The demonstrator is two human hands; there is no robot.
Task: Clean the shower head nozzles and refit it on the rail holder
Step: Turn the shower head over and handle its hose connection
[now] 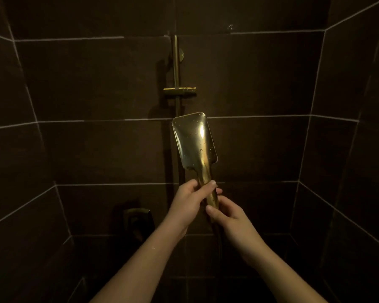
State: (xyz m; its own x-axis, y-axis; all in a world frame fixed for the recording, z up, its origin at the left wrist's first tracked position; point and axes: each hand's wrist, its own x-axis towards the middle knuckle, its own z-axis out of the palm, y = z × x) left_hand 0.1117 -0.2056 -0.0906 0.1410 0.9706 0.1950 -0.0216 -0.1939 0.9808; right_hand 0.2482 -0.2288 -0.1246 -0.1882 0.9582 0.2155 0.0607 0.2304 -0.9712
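Holding the gold shower head [194,141] upright by its handle, left hand [189,204] and right hand [225,212] both wrapped around it.
Rail holder [179,91] sits above the fingers, unobstructed; mixer valve [137,217] lower left, dark tiles [260,73] all around.

Gold shower head [194,142] upright below holder [179,91]
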